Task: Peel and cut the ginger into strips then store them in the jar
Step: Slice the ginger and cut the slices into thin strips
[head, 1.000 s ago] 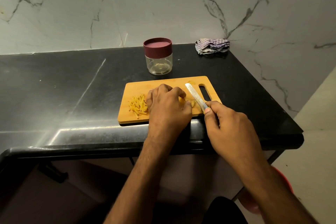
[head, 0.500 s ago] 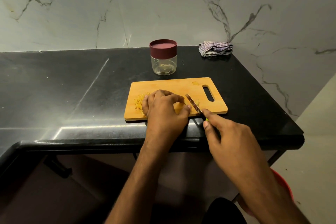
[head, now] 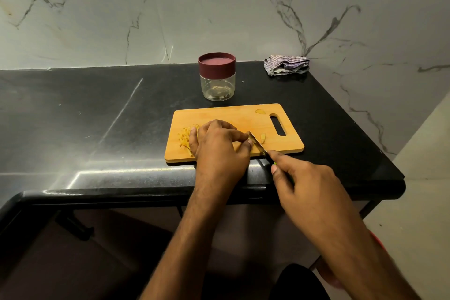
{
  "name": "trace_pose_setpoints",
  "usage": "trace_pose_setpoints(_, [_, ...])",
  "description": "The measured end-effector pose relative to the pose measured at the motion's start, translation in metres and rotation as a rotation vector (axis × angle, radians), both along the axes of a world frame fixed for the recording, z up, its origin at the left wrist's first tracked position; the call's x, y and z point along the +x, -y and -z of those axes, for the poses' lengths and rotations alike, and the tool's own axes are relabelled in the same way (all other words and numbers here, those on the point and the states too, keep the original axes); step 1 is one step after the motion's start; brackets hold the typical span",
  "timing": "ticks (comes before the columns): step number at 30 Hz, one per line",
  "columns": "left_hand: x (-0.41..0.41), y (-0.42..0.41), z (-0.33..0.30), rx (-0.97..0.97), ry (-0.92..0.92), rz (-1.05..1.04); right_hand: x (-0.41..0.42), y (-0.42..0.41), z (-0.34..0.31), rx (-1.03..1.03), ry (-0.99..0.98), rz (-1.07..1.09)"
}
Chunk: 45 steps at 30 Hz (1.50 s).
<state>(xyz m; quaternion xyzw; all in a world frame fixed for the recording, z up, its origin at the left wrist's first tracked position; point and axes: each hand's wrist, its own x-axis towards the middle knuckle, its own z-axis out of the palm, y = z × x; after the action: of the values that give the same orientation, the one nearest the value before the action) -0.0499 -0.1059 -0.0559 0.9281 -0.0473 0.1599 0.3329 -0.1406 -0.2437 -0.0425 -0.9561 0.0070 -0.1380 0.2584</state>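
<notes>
Two hands share our board near the counter's front edge: left hand curled over the ginger, right hand gripping the knife. Its blade sits beside our fingertips; a slip could nick them.

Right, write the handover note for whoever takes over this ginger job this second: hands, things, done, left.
Left hand: fingers curled down on the cutting board, holding the ginger being cut, which is mostly hidden under it.
Right hand: grips the knife, blade angled down at the left fingertips.
Cut strips lie in a pile at the board's left end; two small ginger bits, one right of the blade, one near the handle slot.
Jar stands behind the board, maroon lid on.
Done: some strips cut.
Left: finish cutting, open the jar, put the strips in.
</notes>
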Motion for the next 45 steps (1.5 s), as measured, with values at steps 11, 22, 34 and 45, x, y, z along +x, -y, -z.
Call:
trace_pose_setpoints(11, [0.003, 0.001, -0.004, -0.011, -0.061, -0.012, -0.008, 0.000, 0.000, 0.028, 0.040, 0.023])
trace_pose_setpoints(22, [0.003, 0.001, -0.004, -0.002, -0.079, -0.005, -0.007, 0.002, 0.001, 0.017, -0.028, 0.018])
trace_pose_setpoints(34, [0.003, 0.000, -0.009, 0.002, -0.101, 0.007, 0.009, -0.006, -0.005, 0.020, -0.007, 0.015])
trace_pose_setpoints(45, [-0.005, 0.004, -0.005, -0.018, -0.023, -0.043, 0.003, -0.006, -0.004, 0.011, -0.035, 0.011])
